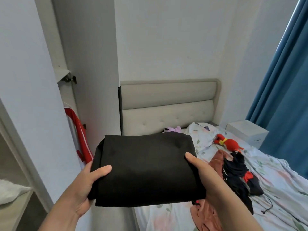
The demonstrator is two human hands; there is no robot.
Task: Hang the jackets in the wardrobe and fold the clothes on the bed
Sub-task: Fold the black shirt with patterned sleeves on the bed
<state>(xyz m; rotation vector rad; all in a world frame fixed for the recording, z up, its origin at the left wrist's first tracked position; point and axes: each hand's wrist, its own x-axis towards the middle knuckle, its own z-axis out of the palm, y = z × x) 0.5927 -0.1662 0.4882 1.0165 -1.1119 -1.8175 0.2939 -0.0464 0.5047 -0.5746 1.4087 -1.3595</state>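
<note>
2 hands (80, 185) (205, 170) grip blk garment (146, 169).

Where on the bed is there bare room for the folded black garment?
Bare sheet lies right of the dark clothes pile, toward the blue curtain, and a small patch left of the orange garment. The middle is crowded.

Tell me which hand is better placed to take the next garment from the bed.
Probably the right hand: the pile of clothes lies on the bed beside it; the left hand is toward the wardrobe. Both hold the folded black garment.
</note>
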